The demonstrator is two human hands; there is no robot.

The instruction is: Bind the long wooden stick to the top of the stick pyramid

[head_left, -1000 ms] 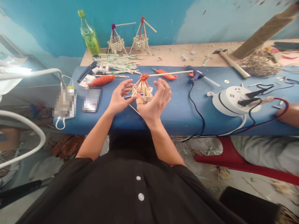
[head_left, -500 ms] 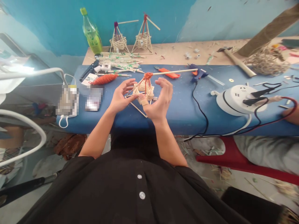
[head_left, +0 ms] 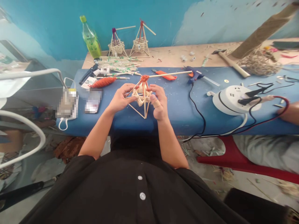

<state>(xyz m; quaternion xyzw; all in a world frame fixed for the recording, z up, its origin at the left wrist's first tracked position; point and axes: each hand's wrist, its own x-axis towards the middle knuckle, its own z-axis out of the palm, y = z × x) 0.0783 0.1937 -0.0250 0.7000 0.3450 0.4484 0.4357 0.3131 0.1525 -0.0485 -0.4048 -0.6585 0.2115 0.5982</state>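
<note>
Between my hands stands a small pyramid frame of wooden sticks [head_left: 141, 102], with layers of stacked sticks inside it. Orange yarn [head_left: 145, 78] binds its peak, and a long stick [head_left: 170, 74] juts from there to the right. My left hand [head_left: 119, 99] grips the frame's left side between thumb and fingers. On the other side, my right hand [head_left: 160, 102] pinches the stacked sticks, with a bandage around its thumb; its fingertips are partly hidden behind the frame. Beyond my hands lie an orange yarn bundle [head_left: 104, 82] and an orange-handled cutter [head_left: 166, 75].
Two similar stick frames [head_left: 116, 46] stand by the wall beside a green bottle [head_left: 92, 42]. A glue gun [head_left: 193, 75], a round white power strip [head_left: 233, 101] with cables and a hammer [head_left: 233, 63] occupy the right. A phone [head_left: 93, 101] lies left. Another person's hand [head_left: 291, 112] rests at far right.
My right hand's fingers and thumb have closed in on the frame's right side, where they stood more spread. The frame has turned slightly. The camera view has shifted a little.
</note>
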